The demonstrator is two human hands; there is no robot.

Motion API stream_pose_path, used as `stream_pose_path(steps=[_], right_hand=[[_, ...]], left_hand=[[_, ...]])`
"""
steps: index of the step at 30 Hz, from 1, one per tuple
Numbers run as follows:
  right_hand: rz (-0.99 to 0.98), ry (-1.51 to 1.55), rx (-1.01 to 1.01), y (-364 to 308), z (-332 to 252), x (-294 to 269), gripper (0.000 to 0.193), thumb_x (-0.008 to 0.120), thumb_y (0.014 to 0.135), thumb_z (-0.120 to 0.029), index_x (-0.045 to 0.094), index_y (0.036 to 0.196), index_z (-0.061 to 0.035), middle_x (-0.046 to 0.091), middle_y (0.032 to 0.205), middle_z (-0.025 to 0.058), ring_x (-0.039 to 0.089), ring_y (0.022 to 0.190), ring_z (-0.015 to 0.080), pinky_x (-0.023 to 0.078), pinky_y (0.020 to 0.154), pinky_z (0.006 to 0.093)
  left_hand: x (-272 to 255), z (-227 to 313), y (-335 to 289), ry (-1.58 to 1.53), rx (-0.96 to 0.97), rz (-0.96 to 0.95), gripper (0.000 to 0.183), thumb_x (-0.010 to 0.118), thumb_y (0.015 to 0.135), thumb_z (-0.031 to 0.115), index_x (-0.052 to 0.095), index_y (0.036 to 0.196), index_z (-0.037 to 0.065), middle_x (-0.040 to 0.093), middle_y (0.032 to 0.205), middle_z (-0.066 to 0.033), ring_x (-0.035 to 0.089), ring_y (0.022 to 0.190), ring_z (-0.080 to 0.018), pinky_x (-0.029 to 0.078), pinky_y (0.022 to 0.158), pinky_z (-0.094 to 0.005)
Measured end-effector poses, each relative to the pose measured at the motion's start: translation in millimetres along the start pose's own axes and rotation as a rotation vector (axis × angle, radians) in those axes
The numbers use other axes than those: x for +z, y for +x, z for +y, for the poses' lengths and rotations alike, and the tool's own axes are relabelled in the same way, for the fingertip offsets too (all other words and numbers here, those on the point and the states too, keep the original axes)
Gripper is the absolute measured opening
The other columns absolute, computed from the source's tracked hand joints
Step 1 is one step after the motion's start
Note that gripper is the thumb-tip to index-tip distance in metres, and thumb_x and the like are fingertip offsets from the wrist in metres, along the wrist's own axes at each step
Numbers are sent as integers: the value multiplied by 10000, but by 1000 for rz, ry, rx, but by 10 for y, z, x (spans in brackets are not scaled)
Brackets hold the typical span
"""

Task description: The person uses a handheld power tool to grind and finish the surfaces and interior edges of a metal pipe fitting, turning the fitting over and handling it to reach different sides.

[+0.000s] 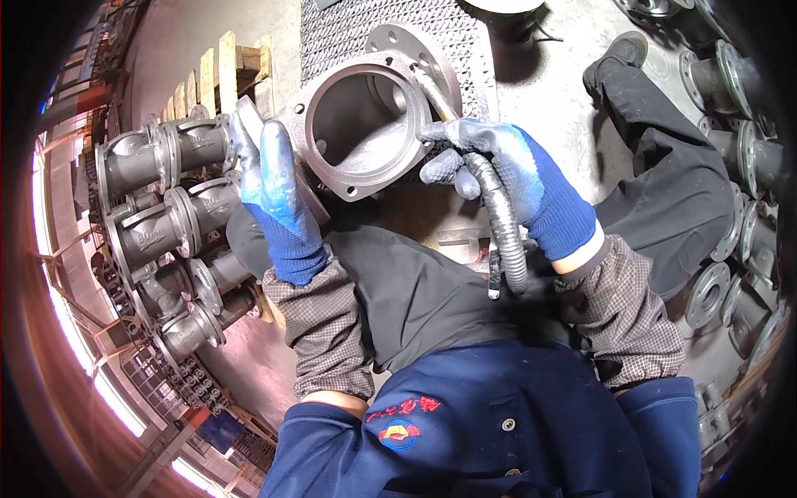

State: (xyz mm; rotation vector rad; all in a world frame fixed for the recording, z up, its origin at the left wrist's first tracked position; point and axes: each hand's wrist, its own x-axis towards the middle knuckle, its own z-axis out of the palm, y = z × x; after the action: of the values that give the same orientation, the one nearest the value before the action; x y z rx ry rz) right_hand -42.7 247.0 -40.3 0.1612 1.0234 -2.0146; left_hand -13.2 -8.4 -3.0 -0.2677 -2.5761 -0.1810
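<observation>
1. Stacks of grey, flanged, cast-metal pipe bodies (158, 232) stand at the left; more grey flanged castings (730, 79) line the right.
2. A grey, diamond-patterned mesh mat (332, 37) lies beyond the work, on pale floor.
3. The hollow grey cast-metal valve body (378, 176) is in front of the person, between the two hands, its wide round mouth and squarish drilled flange tipped toward the wearer. Its round drilled rear flange (444, 66) shows behind.
4. The blue-gloved left hand (272, 183) is at the body's left side, fingers straight and parted; whether it presses or merely rests, I cannot tell.
5. The blue-gloved right hand (498, 153) curls round a slim, silver-and-brass hand tool (436, 93), fingers closed; a ribbed, silver-grey hose (504, 216) hangs below that hand.
6. The tool's tip lies at a small bolt hole in the squarish flange's upper right corner; touching or just above, I cannot tell. The step looks like working that edge; the next move would call for a steady casting and a controlled tip.
</observation>
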Motion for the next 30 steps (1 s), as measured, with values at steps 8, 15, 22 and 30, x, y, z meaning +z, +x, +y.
stream_pose_path(steps=[8,15,22,30], right_hand=[[69,-111,-29,-273,131,-45,350,496,914,-222,574,1134,40,677,780,136,556,524,102,455,498,197],[-2,187,-6,-221,66,-73,374,458,913,-235,578,1118,54,672,801,136,543,521,96,436,478,186],[184,-384,-398,-426,-267,19,360,443,948,-213,583,1143,56,679,815,105,539,526,88,441,499,200],[214,-212,-257,-51,-160,507,372,676,838,-177,556,1132,16,612,772,19,495,520,51,394,448,188]], left_hand=[[-28,194,90,-440,-389,16,486,574,816,-66,460,1285,-9,554,1178,-254,598,1002,-376,516,816,-393],[77,29,23,45,54,8,467,575,836,-56,464,1285,11,548,1146,-270,626,908,-346,559,707,-375],[33,55,38,59,113,90,469,568,820,-79,478,1273,6,561,1119,-267,630,876,-352,544,697,-358],[67,181,2,-476,-207,151,393,421,926,88,445,1288,-62,450,1336,-214,482,1185,-327,395,995,-388]])
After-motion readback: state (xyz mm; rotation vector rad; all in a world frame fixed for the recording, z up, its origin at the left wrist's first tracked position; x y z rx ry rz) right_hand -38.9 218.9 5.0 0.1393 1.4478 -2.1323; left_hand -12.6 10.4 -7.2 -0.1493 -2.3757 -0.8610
